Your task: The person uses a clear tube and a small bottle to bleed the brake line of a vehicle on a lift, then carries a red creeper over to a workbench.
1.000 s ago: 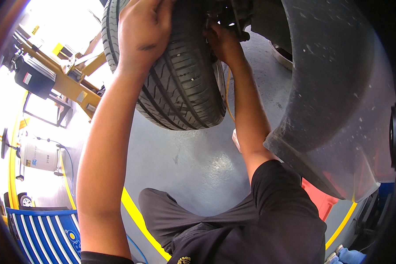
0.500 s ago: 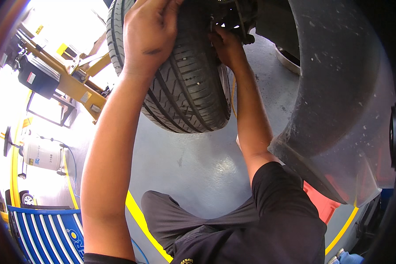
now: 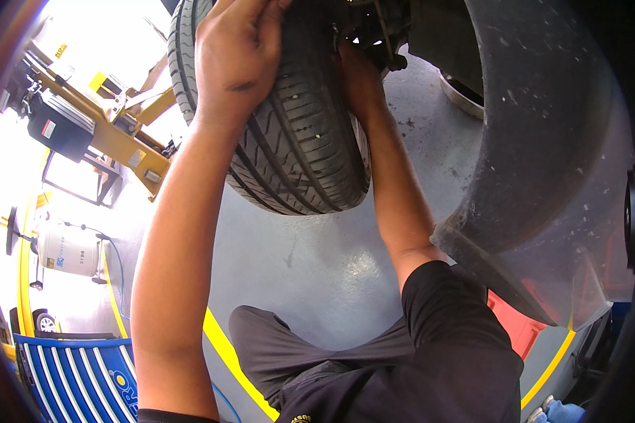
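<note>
Right hand [image 3: 360, 81] has shifted left since half a second ago: now tight against the tyre's [image 3: 300, 155] inner side, fingertips gone behind it. Right forearm [image 3: 406, 190] came over too, and the thin orange line beside it has dropped out of sight. Left hand [image 3: 236, 60] basically unchanged, lying on the tread.

Upshot, my read: right hand is reaching deeper on the inner side while the left looks to be steadying the tyre.

Hand state: left is partly curled, fingers cut off by the top edge, can't tell how firm the grip is. Right: fingers hidden, can't tell if pinching anything.

Tyre is top centre, tread toward the wearer, seemingly off the floor [image 3: 310, 268]. Dark metal parts [image 3: 390, 28] just right of it; scuffed dark panel [image 3: 543, 120] further right, apart.
</note>
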Available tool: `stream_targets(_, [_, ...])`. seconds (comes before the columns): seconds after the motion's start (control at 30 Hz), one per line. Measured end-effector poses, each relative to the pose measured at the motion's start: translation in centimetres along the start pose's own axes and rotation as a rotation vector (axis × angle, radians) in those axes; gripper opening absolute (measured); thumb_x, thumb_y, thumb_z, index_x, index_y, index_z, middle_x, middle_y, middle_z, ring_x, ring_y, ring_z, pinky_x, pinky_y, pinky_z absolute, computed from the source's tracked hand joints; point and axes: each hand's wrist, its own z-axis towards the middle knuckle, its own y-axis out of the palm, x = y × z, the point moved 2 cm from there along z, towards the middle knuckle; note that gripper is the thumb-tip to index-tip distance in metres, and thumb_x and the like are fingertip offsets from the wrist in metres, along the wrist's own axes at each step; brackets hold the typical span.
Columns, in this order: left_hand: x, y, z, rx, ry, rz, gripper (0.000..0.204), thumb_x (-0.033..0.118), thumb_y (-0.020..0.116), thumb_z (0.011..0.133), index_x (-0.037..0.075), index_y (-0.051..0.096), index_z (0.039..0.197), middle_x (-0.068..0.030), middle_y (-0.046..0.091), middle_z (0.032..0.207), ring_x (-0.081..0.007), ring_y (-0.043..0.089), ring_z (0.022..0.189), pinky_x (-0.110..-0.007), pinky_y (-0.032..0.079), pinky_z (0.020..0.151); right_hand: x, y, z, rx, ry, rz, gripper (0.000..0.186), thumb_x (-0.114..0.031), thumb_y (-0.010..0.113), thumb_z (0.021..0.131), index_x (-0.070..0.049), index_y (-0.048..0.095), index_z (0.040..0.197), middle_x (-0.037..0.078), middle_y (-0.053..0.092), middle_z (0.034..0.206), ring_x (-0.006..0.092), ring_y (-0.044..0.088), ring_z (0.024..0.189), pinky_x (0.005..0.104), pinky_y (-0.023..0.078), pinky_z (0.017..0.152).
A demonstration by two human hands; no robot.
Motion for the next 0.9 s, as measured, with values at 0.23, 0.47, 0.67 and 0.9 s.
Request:
stream_targets(0.23, [0.4, -0.3, 0.0, 0.007, 0.001, 0.041, 0.013, 0.004, 0.055, 0.086, -0.002, 0.065, 0.094, -0.0191, 0.061, 0.087, -0.0375, 0.061, 0.084, -0.04, 0.048, 0.077, 1.5, -1.7, 0.9, -0.162, 0.091, 0.35, 0.034, -0.024, 0.059, 0.095, -0.006, 0.058, 0.124, 0.02, 0.064, 0.118, 0.0344, 0.062, 0.109, 0.0389, 0.048, 0.091])
stream_targets(0.47, [0.9, 0.0, 0.1, -0.007, -0.058, 0.075, 0.011, 0.003, 0.054, 0.087, -0.002, 0.063, 0.091, -0.0196, 0.059, 0.086, -0.0369, 0.06, 0.082, -0.04, 0.047, 0.075, 0.5, -0.9, 1.4, -0.076, 0.007, 0.193, 0.038, -0.026, 0.06, 0.095, -0.005, 0.057, 0.126, 0.016, 0.068, 0.112, 0.027, 0.065, 0.105, 0.0354, 0.049, 0.09])
stream_targets(0.67, [0.4, -0.2, 0.1, -0.004, -0.018, 0.074, 0.011, 0.003, 0.054, 0.087, -0.003, 0.062, 0.09, -0.0211, 0.059, 0.087, -0.0393, 0.06, 0.083, -0.041, 0.047, 0.076, 1.8, -0.1, 2.1, -0.163, 0.059, 0.315, 0.036, -0.025, 0.056, 0.097, -0.005, 0.056, 0.128, 0.016, 0.068, 0.11, 0.0261, 0.065, 0.103, 0.0359, 0.049, 0.089])
stream_targets(0.9, [0.4, 0.0, 0.1, -0.001, 0.01, 0.078, 0.013, 0.004, 0.053, 0.087, -0.003, 0.063, 0.092, -0.022, 0.06, 0.089, -0.0402, 0.06, 0.087, -0.042, 0.047, 0.078, 1.5, -0.5, 1.6, -0.024, -0.068, 0.127, 0.039, -0.028, 0.053, 0.1, -0.006, 0.052, 0.132, 0.015, 0.067, 0.108, 0.0249, 0.065, 0.101, 0.034, 0.048, 0.088])
